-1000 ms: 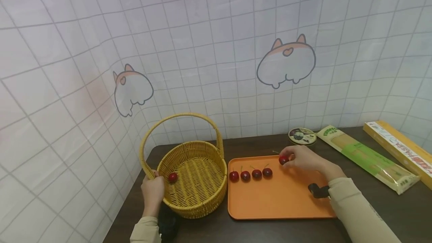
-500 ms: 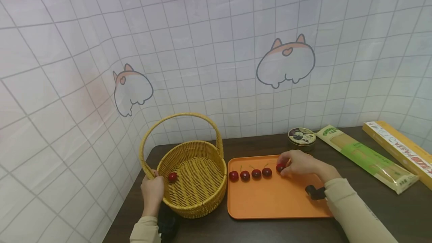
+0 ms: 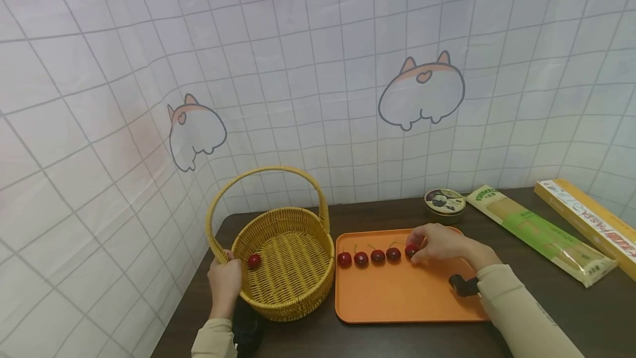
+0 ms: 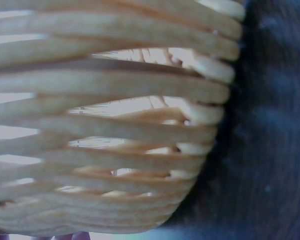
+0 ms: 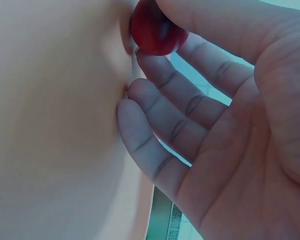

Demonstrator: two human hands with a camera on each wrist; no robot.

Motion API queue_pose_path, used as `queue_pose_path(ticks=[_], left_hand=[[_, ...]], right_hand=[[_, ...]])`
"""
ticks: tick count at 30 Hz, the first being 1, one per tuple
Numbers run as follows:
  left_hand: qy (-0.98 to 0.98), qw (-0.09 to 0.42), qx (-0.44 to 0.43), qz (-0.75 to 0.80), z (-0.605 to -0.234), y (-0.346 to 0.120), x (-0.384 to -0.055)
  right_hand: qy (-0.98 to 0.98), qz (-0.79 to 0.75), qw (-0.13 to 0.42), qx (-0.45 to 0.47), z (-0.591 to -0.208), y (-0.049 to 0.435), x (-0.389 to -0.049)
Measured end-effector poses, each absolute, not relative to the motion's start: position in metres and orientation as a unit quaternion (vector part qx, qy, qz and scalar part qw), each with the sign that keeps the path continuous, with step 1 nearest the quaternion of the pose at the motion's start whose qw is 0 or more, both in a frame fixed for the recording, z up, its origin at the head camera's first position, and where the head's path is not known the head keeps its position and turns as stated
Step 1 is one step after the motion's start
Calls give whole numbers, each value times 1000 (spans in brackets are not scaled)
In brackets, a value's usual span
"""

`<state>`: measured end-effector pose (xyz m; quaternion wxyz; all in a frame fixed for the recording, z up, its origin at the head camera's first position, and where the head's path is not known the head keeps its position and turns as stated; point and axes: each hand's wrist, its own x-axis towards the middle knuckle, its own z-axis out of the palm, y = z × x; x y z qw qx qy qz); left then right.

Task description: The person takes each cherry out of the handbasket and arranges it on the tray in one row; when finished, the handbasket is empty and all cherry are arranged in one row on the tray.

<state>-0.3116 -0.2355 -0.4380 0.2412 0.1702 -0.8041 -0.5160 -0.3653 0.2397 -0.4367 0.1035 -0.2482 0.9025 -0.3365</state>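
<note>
My left hand [image 3: 225, 279] grips the yellow woven basket [image 3: 298, 307] by the base of its tall handle at the left side. Inside the basket lies one red cherry [image 3: 254, 261]. The left wrist view is filled by the basket's woven wall [image 4: 115, 125]. Over the orange tray [image 3: 397, 297], my right hand [image 3: 437, 245] pinches a dark red cherry [image 5: 157, 30] between thumb and fingers, low at the tray surface. To its left, several stemmed cherries sit in a row along the tray, the nearest cherry [image 3: 393, 254] close to the held one.
Behind the tray stands a round tin [image 3: 444, 204]. A green pasta packet [image 3: 541, 233] and a yellow pasta box [image 3: 591, 217] lie at the right on the dark table [image 3: 377, 341]. A patterned cloth wall [image 3: 298, 98] rises behind.
My right hand has brought the cherry from the tray's back edge forward and left, to the end of the row. The left hand and basket have stayed put.
</note>
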Motion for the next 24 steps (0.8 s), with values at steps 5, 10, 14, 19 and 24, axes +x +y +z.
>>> queue_pose_path(ticks=[5,10,14,19,24], left_hand=[[-804,241,171,-516,-438,-236,-312],[-803,240,173,-517,-439,-236,-312],[-804,240,173,-516,-438,-235,-312],[-803,244,171,-517,-438,-235,-312],[-803,245,172,-515,-439,-235,-313]], right_hand=[[905,-328,107,-250,-438,239,-366],[905,-324,106,-255,-440,239,-367],[905,-321,103,-259,-441,239,-368],[904,-325,102,-259,-442,240,-369],[906,-323,94,-258,-441,243,-370]])
